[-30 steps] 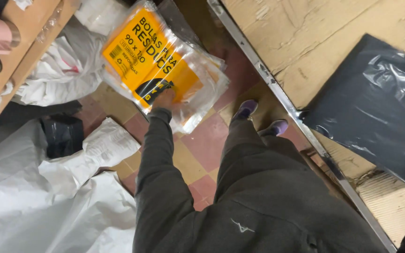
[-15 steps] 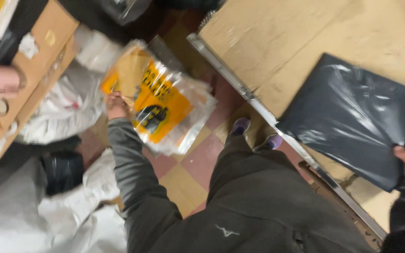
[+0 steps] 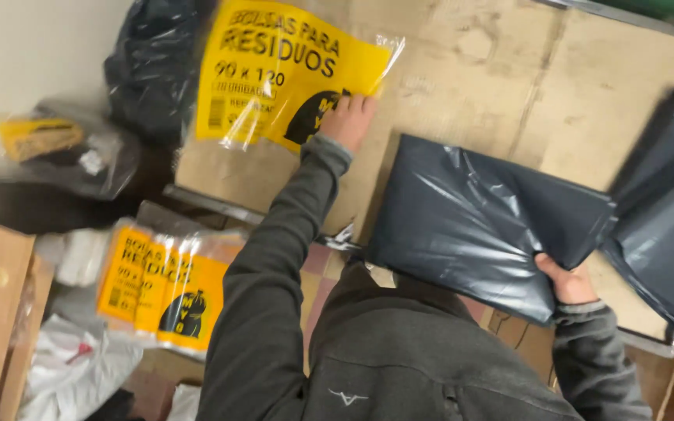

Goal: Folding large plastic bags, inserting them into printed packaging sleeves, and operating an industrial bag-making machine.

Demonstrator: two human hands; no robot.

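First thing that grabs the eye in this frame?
The bright yellow plastic pack, flat on the cardboard-covered table at top centre, with the left hand pressed on its lower right corner. Next, the dark grey plastic bag spread to the right, its near edge pinched by the right hand.

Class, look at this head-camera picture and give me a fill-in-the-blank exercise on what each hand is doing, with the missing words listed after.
1. The left hand rests on a flat plastic packet whose main colour is ____.
2. The right hand grips a dark grey plastic ____.
3. Both items lie on a surface covered in brown ____.
4. A second yellow packet lies lower down, on the person's ____ side.

Missing words: yellow; bag; cardboard; left
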